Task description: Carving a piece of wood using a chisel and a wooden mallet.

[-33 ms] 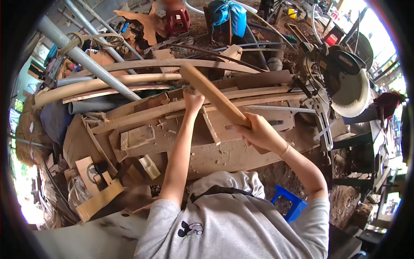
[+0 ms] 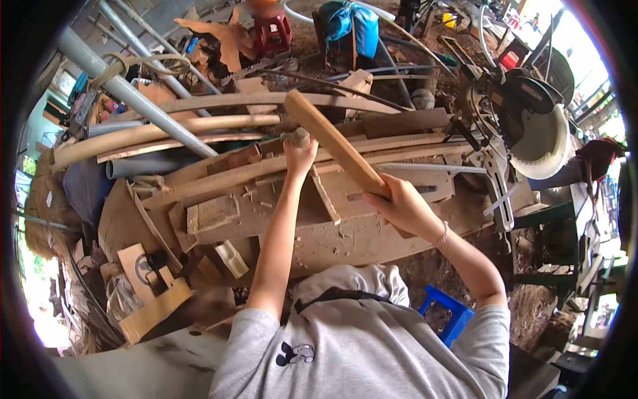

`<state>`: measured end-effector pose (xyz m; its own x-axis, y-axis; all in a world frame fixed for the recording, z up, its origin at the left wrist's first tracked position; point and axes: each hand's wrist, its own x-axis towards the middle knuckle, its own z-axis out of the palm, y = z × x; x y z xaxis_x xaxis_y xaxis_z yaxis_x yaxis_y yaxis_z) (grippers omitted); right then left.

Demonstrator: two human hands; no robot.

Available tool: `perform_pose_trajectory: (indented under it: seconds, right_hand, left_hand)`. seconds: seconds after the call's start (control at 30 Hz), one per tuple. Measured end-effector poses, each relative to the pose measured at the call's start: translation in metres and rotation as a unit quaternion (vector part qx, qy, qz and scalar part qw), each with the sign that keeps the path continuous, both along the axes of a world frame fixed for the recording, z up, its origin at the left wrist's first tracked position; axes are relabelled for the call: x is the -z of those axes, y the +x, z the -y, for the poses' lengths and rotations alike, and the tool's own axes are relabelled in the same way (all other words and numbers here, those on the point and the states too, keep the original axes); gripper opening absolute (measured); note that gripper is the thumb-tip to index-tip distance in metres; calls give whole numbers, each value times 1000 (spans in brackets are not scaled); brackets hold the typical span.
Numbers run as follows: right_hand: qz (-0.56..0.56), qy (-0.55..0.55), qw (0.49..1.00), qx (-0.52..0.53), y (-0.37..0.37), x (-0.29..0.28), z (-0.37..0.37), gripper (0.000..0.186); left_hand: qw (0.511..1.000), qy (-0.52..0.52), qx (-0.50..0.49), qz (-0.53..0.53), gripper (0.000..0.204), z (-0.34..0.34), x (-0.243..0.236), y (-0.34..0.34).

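Left hand: fingers curled in a closed fist around a round-ended handle, whose blunt top shows above the grip; the lower part of the held tool is hidden by the hand.

Right hand: closed about the lower part of a long, flat-sided wooden bar, fingers wrapped round it; a thin bracelet circles the wrist.

Wooden bar: slanted, its free end up and to the left, beyond the left hand; its near end shows just below the right hand. In this view it passes just beside the handle, a narrow gap between them.

Round-ended handle: above the middle of the desk, close to the long wooden strips; whether the tool touches wood cannot be told.

Desk surface: brown and strewn with chips; a thin wooden slat lies between the two forearms.

Left part of desk: a rough rectangular block lies left of the left forearm; a small pale grooved piece sits nearer the body.

Far side: a long curved wooden strip runs across, passing behind the left wrist.

Right side: a circular saw with a pale blade guard stands well apart from the right hand.

Near right: a blue stool shows below the right forearm.
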<state>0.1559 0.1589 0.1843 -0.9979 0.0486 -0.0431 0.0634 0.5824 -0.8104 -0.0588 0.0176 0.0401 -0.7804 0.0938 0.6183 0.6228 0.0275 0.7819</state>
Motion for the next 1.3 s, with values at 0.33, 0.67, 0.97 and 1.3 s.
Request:
perform_pose_trajectory:
  seconds: [0.33,0.67,0.97,1.3]
  right_hand:
    - [-114,-370,899,205,60,19,-27,11]
    - [105,-324,887,311,146,119,-28,16]
    - [190,-282,906,254,134,113,-28,22]
    - [137,-181,958,175,99,82,-29,22]
  left_hand:
    - [991,-22,14,130,24,7,5,-3]
    - [968,86,129,195,22,24,-4,11]
    - [964,85,167,187,21,10,-11,15]
    - [980,15,134,146,23,0,-11,19]
